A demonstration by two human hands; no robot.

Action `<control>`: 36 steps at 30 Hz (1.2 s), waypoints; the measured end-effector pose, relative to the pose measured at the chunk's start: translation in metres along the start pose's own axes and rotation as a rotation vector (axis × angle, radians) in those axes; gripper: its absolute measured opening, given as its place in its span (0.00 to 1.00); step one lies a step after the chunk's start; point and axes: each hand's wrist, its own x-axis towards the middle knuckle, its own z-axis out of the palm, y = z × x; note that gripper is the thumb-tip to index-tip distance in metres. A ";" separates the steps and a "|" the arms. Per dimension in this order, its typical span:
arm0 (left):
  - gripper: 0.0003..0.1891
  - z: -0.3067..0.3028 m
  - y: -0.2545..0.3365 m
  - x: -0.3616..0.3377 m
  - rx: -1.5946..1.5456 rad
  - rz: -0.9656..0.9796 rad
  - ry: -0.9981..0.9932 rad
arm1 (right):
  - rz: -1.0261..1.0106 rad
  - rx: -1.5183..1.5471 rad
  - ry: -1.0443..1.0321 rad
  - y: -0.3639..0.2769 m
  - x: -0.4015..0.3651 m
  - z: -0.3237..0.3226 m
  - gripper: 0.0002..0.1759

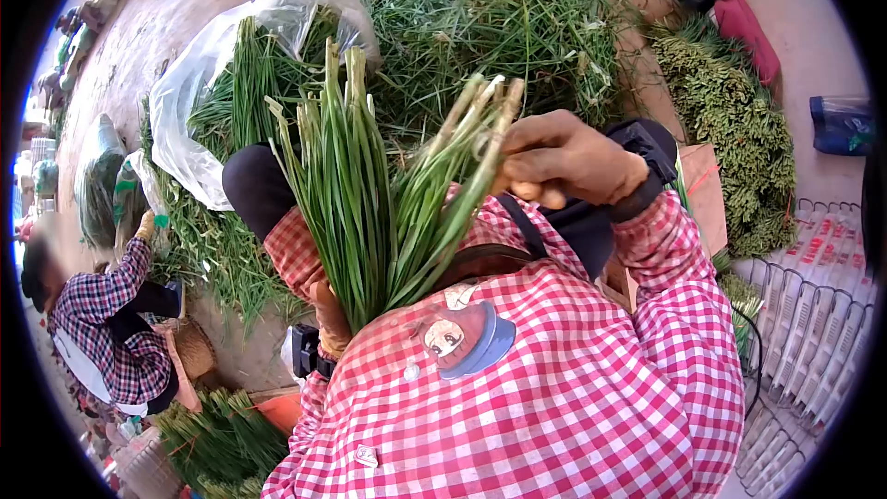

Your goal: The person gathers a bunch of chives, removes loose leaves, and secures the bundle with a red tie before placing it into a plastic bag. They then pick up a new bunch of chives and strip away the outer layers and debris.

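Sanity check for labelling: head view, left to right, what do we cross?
Person in plaid shirt, clear plastic bag, bunch of long green stalks, right hand, heap of dark green leaves, blue plastic bag.

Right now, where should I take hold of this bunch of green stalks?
Best grip the bunch of green stalks at its narrow base, where the left hand clasps it, coming from the side. There every stalk converges; higher up they fan apart, and the right hand catches only some ends.

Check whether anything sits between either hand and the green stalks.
Nothing visible does. The left hand clasps the green stalks at their lower end; the right hand grips the pale ends of some directly.
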 end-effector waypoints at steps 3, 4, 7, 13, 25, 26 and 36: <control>0.31 0.002 0.001 -0.002 0.030 0.007 -0.009 | -0.266 0.170 -0.151 -0.001 -0.017 0.007 0.12; 0.31 0.003 0.002 -0.002 0.041 0.009 -0.009 | -0.376 0.301 -0.309 -0.004 -0.018 0.001 0.12; 0.31 0.003 0.002 -0.003 0.053 0.012 -0.011 | -0.632 0.418 -0.782 -0.002 -0.009 -0.041 0.14; 0.31 0.001 0.001 -0.005 0.046 -0.001 -0.029 | 0.082 -0.383 0.560 0.036 -0.017 -0.053 0.35; 0.30 0.011 0.003 -0.003 0.031 -0.068 -0.149 | -0.141 0.178 0.303 0.035 0.013 -0.018 0.11; 0.30 0.010 0.002 -0.002 0.034 -0.064 -0.149 | -0.147 0.197 0.309 0.029 0.009 -0.022 0.10; 0.30 0.004 0.003 -0.002 0.046 -0.036 -0.123 | -0.203 -0.367 1.018 0.016 -0.024 -0.134 0.18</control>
